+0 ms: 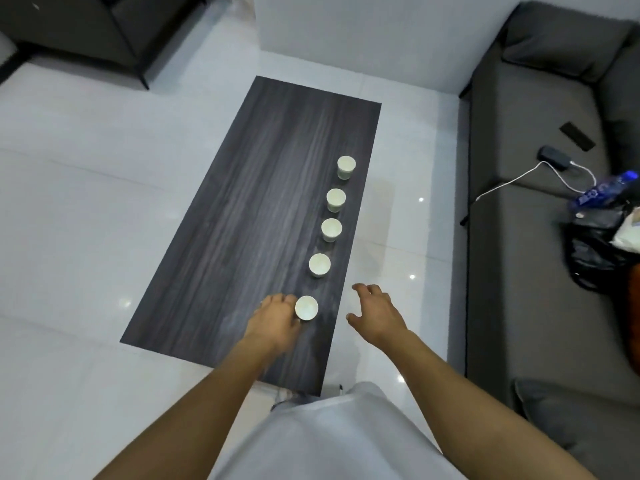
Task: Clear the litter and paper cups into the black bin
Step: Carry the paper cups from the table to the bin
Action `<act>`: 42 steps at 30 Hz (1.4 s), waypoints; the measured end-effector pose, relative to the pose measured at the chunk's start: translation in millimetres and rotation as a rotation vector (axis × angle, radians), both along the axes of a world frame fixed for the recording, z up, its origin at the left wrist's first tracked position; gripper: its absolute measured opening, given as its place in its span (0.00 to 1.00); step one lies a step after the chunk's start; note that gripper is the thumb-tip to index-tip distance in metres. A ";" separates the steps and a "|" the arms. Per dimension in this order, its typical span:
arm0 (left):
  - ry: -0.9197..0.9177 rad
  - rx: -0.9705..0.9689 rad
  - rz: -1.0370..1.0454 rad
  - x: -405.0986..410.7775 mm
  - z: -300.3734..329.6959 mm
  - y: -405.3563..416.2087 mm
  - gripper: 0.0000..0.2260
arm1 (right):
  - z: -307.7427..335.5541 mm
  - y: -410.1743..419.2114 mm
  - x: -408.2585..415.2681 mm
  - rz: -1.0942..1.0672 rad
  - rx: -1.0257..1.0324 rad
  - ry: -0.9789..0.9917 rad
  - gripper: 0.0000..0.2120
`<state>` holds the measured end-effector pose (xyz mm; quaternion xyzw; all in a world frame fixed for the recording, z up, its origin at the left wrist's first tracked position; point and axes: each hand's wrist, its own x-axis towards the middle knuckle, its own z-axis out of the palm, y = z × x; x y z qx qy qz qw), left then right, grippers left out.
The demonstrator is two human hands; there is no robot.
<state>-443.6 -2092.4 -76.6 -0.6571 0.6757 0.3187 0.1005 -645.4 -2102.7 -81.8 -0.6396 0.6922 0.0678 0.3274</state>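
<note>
Several white paper cups stand upright in a row along the right side of a dark wood coffee table [249, 202]. The nearest paper cup [307, 307] is at the near end of the row, and my left hand [277, 318] curls round its left side, fingers behind it and thumb in front. The cup beyond it [319, 264] stands free, as does the farthest cup [346, 166]. My right hand [375, 311] hovers over the table's right edge with fingers spread, holding nothing. No black bin is in view.
A grey sofa [519, 237] runs along the right; on it lie a black plastic bag [595, 251], a blue bottle [606, 188], a charger with white cable [554, 155] and a remote [577, 136]. White tiled floor [86, 202] surrounds the table. A dark cabinet [86, 29] stands far left.
</note>
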 end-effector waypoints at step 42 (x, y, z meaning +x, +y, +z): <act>-0.115 0.192 0.641 -96.5 -272.3 -54.5 0.30 | -270.5 -196.4 34.1 0.745 0.182 -0.049 0.33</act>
